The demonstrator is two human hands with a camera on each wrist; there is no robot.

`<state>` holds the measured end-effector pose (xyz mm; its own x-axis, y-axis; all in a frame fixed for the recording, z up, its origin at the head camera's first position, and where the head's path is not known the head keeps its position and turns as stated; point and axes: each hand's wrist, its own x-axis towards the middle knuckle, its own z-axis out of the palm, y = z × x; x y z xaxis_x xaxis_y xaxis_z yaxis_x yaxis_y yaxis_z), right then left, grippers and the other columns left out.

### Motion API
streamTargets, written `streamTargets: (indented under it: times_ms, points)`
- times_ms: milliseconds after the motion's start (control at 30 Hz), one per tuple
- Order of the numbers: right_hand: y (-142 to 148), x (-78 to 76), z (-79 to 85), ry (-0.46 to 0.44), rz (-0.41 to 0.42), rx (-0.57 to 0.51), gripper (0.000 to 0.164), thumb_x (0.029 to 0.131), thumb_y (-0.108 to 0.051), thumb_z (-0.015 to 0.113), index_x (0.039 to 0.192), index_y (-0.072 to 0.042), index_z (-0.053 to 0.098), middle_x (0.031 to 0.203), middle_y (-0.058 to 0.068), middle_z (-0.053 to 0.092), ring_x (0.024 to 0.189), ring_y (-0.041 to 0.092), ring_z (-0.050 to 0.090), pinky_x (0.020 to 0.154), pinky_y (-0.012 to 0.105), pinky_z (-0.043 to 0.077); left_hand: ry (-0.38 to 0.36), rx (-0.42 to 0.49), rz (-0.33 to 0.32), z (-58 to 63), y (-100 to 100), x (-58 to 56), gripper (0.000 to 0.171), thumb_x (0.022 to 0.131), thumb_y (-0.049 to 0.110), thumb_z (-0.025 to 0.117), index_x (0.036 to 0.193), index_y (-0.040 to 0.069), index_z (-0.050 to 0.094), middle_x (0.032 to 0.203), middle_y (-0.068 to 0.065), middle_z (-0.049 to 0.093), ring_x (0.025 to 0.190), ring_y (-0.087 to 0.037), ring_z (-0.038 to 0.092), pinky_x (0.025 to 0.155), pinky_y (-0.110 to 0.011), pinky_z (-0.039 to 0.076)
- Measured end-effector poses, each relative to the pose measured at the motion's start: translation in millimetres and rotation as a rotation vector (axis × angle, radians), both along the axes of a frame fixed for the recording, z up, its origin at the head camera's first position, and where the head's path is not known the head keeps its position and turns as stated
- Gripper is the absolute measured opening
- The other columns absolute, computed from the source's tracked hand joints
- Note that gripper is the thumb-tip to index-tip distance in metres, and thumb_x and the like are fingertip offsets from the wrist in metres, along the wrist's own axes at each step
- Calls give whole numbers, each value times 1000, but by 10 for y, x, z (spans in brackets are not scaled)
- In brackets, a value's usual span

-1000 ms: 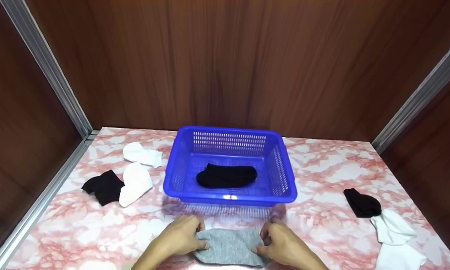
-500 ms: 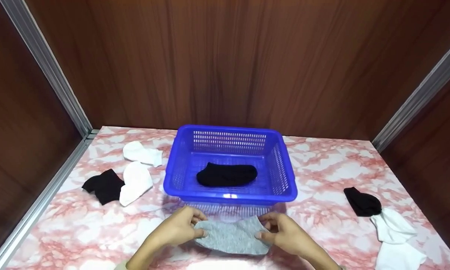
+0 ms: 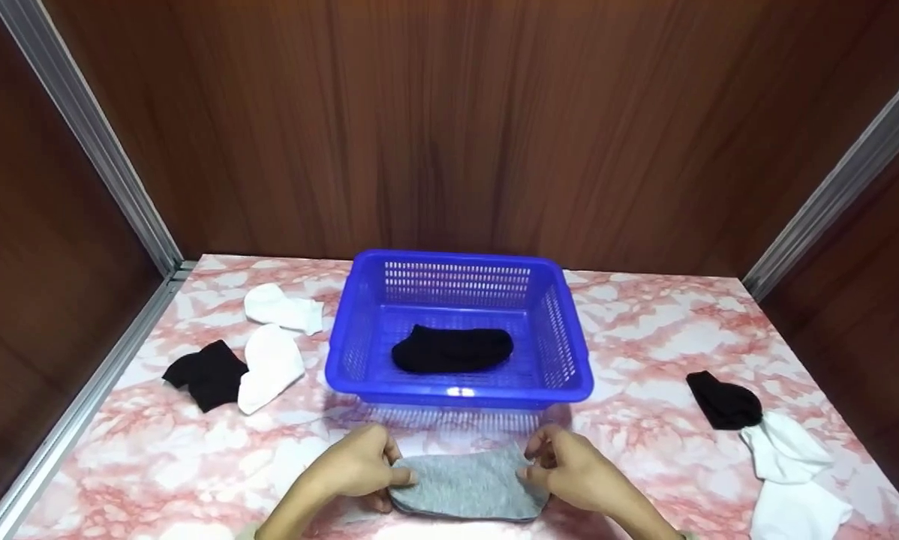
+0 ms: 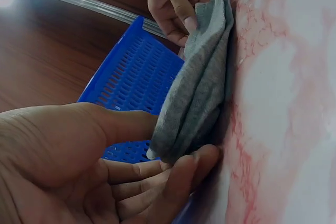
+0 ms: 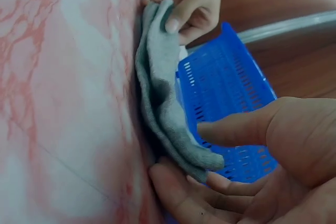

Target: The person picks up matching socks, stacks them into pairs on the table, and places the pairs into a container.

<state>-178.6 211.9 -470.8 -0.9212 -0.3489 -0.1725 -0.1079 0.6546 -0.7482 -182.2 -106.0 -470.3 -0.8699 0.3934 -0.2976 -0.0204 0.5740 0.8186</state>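
A grey sock (image 3: 464,484), lying in layers, stretches sideways between both hands at the front of the table. My left hand (image 3: 356,465) pinches its left end; in the left wrist view the thumb (image 4: 134,126) lies on top and the other fingers reach underneath. At the opposite end my right hand (image 3: 573,472) holds the sock between a thumb (image 5: 231,129) above and fingers curled below. Just beyond the hands stands a blue plastic basket (image 3: 457,394). A black sock (image 3: 453,350) lies flat on the basket's floor.
To the left lie two white socks (image 3: 284,309) and a black sock (image 3: 213,375). At the right, a black sock (image 3: 723,401) lies beside white socks (image 3: 787,450). Brown wood-grain panels (image 3: 449,127) wall in the marbled table (image 3: 667,337) at the back and sides.
Both hands raised the grey sock slightly off the table, its far right corner lifting, then lowered it again toward the front. The basket and the other socks stay in place.
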Motion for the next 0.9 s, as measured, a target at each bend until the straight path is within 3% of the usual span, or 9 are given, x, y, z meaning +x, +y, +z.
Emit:
streamTargets:
  times_ms: [100,200,333,533,733,900]
  points:
    - [-13,8,19,4,-10,31,24,82,-16,73,97,-3,60,79,3,61,74,14,55,58,23,46,-40,15,25,10,2,-5,33,78,23,80,57,10,58,49,0,58,43,-13,65,45,-26,54]
    - [-5,9,21,-6,-26,31,24,81,-17,75,95,-2,63,76,1,60,72,14,54,58,22,45,-76,75,48,-3,2,-16,23,78,20,81,78,3,66,64,-2,63,56,-11,66,53,-27,57]
    - [27,-33,32,-74,-20,-85,23,81,-18,76,89,0,64,72,-3,53,65,9,49,53,19,42,-82,158,52,-36,-11,-57,26,79,16,77,95,-1,67,79,-3,64,68,-12,59,60,-26,52]
    - [98,-76,10,-169,-22,-235,24,82,-17,76,88,0,60,78,-2,53,68,7,51,52,21,50,-48,210,90,-80,-50,-80,31,76,10,78,102,-3,66,87,-6,63,79,-15,58,68,-27,52]
    - [139,-49,-26,-193,-42,-224,28,78,-19,80,87,0,62,80,-1,58,67,9,53,55,22,48,-11,210,70,-100,-57,-57,36,75,10,78,108,-2,70,91,-8,68,82,-15,59,67,-25,51]
    - [155,-31,20,-190,-52,-240,29,77,-19,81,90,1,64,81,0,59,69,12,55,55,23,50,-8,221,61,-88,-31,-30,26,79,13,76,102,1,72,91,-7,69,78,-14,62,64,-29,55]
